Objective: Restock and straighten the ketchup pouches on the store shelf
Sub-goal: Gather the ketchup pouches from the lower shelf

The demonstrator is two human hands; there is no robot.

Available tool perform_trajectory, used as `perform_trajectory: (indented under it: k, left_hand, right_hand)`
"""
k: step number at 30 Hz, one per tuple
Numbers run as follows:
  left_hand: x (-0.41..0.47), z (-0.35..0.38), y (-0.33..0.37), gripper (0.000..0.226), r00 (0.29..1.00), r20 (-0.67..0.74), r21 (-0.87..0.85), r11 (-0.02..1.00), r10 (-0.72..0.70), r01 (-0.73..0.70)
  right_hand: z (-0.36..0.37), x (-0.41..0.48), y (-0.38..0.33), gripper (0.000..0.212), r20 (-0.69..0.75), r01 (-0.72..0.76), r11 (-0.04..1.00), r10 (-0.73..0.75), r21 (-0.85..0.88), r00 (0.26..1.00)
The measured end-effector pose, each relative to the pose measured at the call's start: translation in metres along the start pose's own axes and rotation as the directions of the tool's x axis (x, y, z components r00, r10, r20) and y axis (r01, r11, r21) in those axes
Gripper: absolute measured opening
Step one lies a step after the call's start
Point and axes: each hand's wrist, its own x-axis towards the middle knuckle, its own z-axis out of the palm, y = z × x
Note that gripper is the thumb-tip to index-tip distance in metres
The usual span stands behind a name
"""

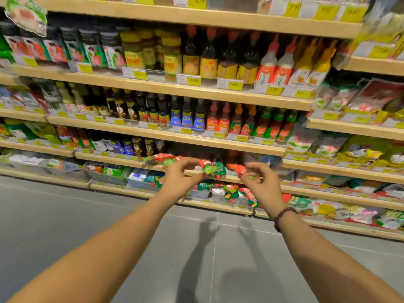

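both hands are up at the front edge of the shelf [218, 147] now, right in the straightening step. the left hand [178, 179] has its fingers [192, 163] curled around a red-and-green ketchup pouch [213, 168], pinching it at the edge; a second pouch [160, 159] lies just behind, near the same edge. the right hand [261, 182] looks clenched on another pouch [238, 169], though blur makes that grip hard to call. more pouches [231, 192] lie tumbled on the lower shelf [218, 204]. next move, i'd say: stand these upright and face them forward. the yellow price tags [194, 80] and labels are too smeared to read.
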Motion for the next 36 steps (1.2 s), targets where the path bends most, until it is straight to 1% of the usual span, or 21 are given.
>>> perform_trajectory:
  k: [3, 8, 10, 12, 14, 18, 21, 25, 28, 30, 33, 36]
  left_hand:
    - [0.047, 0.014, -0.027, 0.033, 0.999, 0.028, 0.025, 0.999, -0.026, 0.026]
    - [0.129, 0.046, -0.077, 0.033, 0.992, 0.03, 0.024, 0.992, -0.127, 0.126]
    - [0.158, 0.065, -0.099, 0.035, 0.983, 0.054, 0.045, 0.984, -0.174, 0.172]
    - [0.178, 0.083, -0.118, 0.036, 0.972, 0.074, 0.073, 0.974, -0.222, 0.217]
    - [0.193, 0.098, -0.134, 0.038, 0.961, 0.067, 0.066, 0.962, -0.268, 0.263]
    - [0.221, 0.115, -0.161, 0.037, 0.949, 0.083, 0.107, 0.949, -0.305, 0.296]
    - [0.243, 0.122, -0.181, 0.039, 0.934, 0.082, 0.103, 0.935, -0.348, 0.34]
    - [0.265, 0.135, -0.216, 0.037, 0.925, 0.063, 0.078, 0.925, -0.376, 0.371]
    - [0.278, 0.145, -0.248, 0.04, 0.929, 0.112, 0.069, 0.935, -0.353, 0.347]
    - [0.289, 0.153, -0.269, 0.039, 0.952, 0.143, 0.067, 0.963, -0.269, 0.262]
    - [0.308, 0.164, -0.3, 0.038, 0.984, 0.159, 0.066, 0.996, -0.075, 0.065]
    - [0.326, 0.172, -0.332, 0.036, 0.988, 0.148, 0.104, 0.993, 0.034, -0.049]
  right_hand:
    - [0.013, 0.047, 0.027, 0.025, -0.015, -0.052, 0.999, 0.052, 0.013, 0.999]
    - [0.042, 0.13, 0.092, 0.025, 0.067, -0.135, 0.991, 0.134, 0.019, 0.989]
    - [0.053, 0.164, 0.12, 0.024, 0.068, -0.134, 0.991, 0.135, -0.012, 0.989]
    - [0.065, 0.189, 0.144, 0.024, 0.101, -0.153, 0.986, 0.159, -0.067, 0.982]
    - [0.073, 0.205, 0.163, 0.023, 0.131, -0.182, 0.98, 0.191, -0.083, 0.973]
    - [0.086, 0.233, 0.193, 0.027, 0.14, -0.237, 0.964, 0.253, -0.117, 0.957]
    - [0.095, 0.249, 0.216, 0.023, 0.151, -0.223, 0.966, 0.242, -0.132, 0.958]
    - [0.109, 0.26, 0.254, 0.023, 0.174, -0.22, 0.963, 0.246, -0.156, 0.953]
    - [0.12, 0.262, 0.29, 0.027, 0.218, -0.249, 0.952, 0.285, -0.176, 0.933]
    - [0.128, 0.265, 0.314, 0.032, 0.248, -0.213, 0.953, 0.264, -0.214, 0.932]
    - [0.141, 0.271, 0.344, 0.04, 0.223, -0.074, 0.972, 0.125, -0.223, 0.967]
    - [0.154, 0.275, 0.37, 0.041, 0.194, 0.009, 0.979, 0.031, -0.204, 0.981]
